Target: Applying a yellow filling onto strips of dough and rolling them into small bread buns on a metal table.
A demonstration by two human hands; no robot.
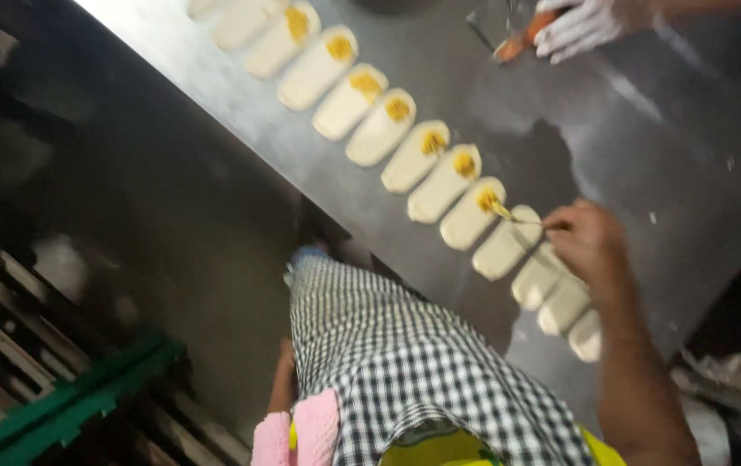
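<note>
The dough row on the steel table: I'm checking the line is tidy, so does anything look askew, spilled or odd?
Little stands out. The dough pieces lie in one even diagonal row on the table. Most carry yellow filling; those near the right hand are bare. White specks dot the steel. The frame is blurred.

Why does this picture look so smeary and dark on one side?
Head view: motion blur smears everything, so the dough pieces and the right hand look soft. Light glares off the steel table, with a dark shadow patch mid-table. The floor and rack at left sit in deep shadow. The frame is tilted.
</note>
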